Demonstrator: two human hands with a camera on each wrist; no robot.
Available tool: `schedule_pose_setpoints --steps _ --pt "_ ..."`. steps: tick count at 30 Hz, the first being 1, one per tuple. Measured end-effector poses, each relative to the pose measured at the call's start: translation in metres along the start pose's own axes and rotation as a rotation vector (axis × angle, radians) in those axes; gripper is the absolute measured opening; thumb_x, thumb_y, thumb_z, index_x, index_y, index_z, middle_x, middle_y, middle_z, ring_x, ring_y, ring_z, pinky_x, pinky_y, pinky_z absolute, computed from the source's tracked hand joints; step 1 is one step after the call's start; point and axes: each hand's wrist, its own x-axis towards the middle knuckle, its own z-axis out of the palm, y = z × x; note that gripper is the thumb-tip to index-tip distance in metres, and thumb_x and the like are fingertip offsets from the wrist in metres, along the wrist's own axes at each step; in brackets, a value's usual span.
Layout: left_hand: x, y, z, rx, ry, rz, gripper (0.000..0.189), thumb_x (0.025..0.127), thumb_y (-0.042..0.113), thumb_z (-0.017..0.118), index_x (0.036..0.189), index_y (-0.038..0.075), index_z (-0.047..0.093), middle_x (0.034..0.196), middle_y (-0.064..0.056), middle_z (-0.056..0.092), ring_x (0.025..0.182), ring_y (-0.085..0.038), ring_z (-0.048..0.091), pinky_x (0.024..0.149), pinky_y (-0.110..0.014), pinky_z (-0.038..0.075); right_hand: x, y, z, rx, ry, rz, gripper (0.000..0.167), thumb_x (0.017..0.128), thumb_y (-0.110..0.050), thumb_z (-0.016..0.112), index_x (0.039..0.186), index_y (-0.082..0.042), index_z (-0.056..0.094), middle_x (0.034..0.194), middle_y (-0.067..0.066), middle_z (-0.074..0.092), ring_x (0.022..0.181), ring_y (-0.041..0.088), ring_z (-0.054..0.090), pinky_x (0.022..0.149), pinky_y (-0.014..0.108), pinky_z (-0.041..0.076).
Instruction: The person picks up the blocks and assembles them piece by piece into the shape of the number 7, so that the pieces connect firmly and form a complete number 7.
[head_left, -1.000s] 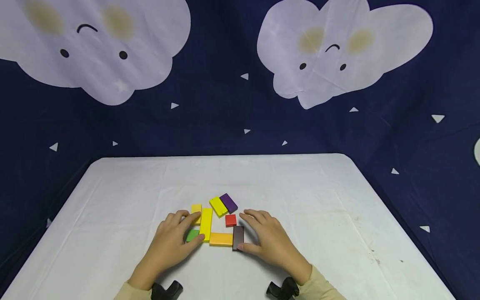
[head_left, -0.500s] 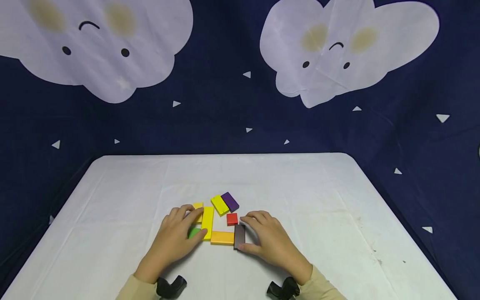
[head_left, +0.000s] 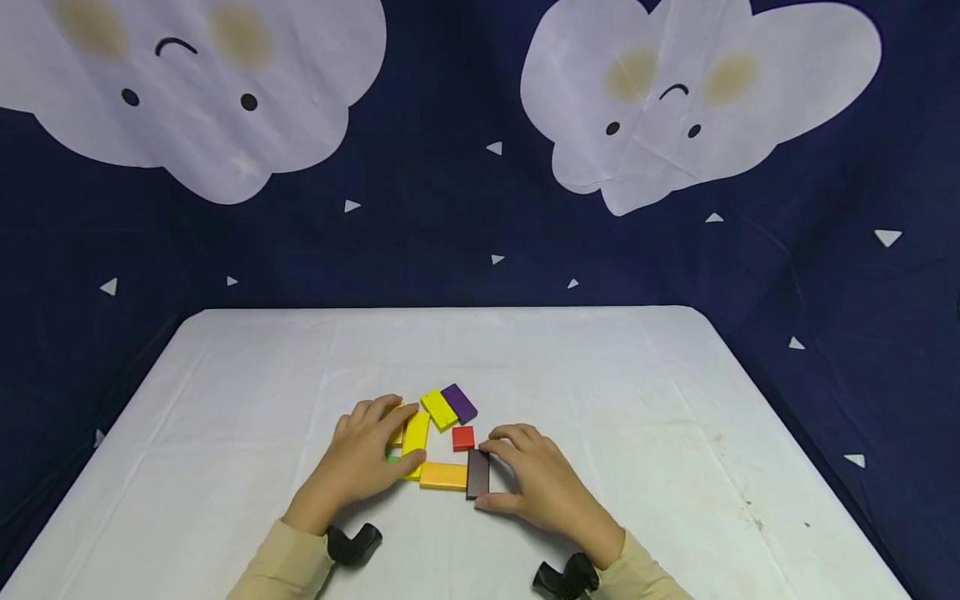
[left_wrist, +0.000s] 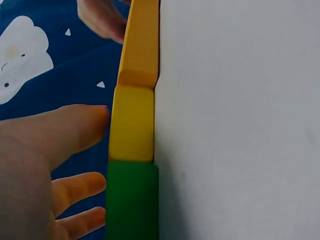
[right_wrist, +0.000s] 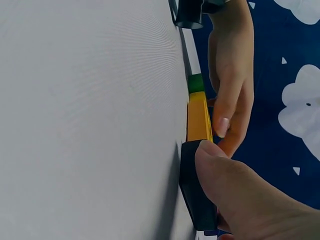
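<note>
Navy fabric backdrop (head_left: pixel 435 217), printed with white cloud faces (head_left: pixel 187 125) and small white triangles. Below it, white rectangular desk (head_left: pixel 600 375), rounded far corners, faint creases, few dark specks at right. Beige sleeves (head_left: pixel 285 562) enter from the near edge. Left hand (head_left: pixel 360 462): fingers loosely bent above the left blocks, thumb over the long one's near end, index by its far end; not clenched, contact unclear. Right hand (head_left: pixel 540 479): grasping the dark block, thumb at near end, index at far end. Black curved wrist mounts (head_left: pixel 354 546) at both wrists. Blocks lie in a loose ring, near middle of desk, all flat, smooth, plain-coloured. Long bright-yellow bar block (head_left: pixel 416 433): biggest, slightly tilted, partly under left hand. Orange-yellow rectangular block (head_left: pixel 443 476): lies crosswise, left end against the long one, right end against the dark one. Dark grey rectangular block (head_left: pixel 477 473): lengthwise, bevelled edges, almost black in right wrist view. Purple rectangular block (head_left: pixel 459 403) and short bright-yellow rectangular block (head_left: pixel 438 409): far side, slanted, long sides touching. Pale-yellow block (head_left: pixel 397 437): mostly hidden by left fingers. Green block (left_wrist: pixel 132 200): beside the long one, mostly covered in head view. Red square block (head_left: pixel 462 438): smallest, inside the ring, just beyond the dark one.
</note>
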Motion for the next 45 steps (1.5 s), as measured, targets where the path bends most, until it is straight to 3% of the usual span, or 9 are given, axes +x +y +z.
schedule_pose_setpoints --steps 9,18,29,45 --pt "0.004 -0.011 -0.003 -0.066 0.017 -0.06 0.053 0.092 0.035 0.066 0.14 0.015 0.056 0.138 -0.008 0.056 0.123 -0.029 0.049 0.092 -0.048 0.04 0.0 0.001 0.0 0.013 -0.013 0.003 0.067 0.076 -0.059 0.077 0.13 -0.023 0.062 0.134 -0.004 0.056 0.129 0.019 0.048 0.101 0.047 0.045" --pt "0.01 -0.022 -0.003 -0.097 0.0 -0.106 0.058 0.089 0.041 0.07 0.138 0.012 0.058 0.137 -0.012 0.058 0.122 -0.032 0.049 0.099 -0.054 0.039 0.001 0.002 0.001 0.016 -0.021 0.011 0.068 0.076 -0.059 0.077 0.131 -0.022 0.062 0.134 -0.005 0.056 0.129 0.018 0.048 0.102 0.046 0.045" --pt "0.009 -0.038 -0.003 -0.299 0.002 -0.201 0.07 0.078 0.043 0.081 0.138 0.014 0.058 0.137 -0.012 0.055 0.124 -0.031 0.043 0.103 -0.055 0.042 0.001 0.004 0.003 0.052 -0.035 0.012 0.072 0.076 -0.058 0.079 0.134 -0.02 0.06 0.136 -0.005 0.056 0.131 0.018 0.047 0.105 0.046 0.043" --pt "0.009 -0.046 -0.001 -0.389 0.014 -0.216 0.074 0.074 0.044 0.086 0.136 0.015 0.058 0.138 -0.01 0.056 0.127 -0.029 0.041 0.108 -0.055 0.038 0.003 0.008 0.007 0.104 -0.044 -0.005 0.071 0.076 -0.056 0.079 0.135 -0.021 0.058 0.133 -0.005 0.057 0.13 0.017 0.047 0.108 0.046 0.041"
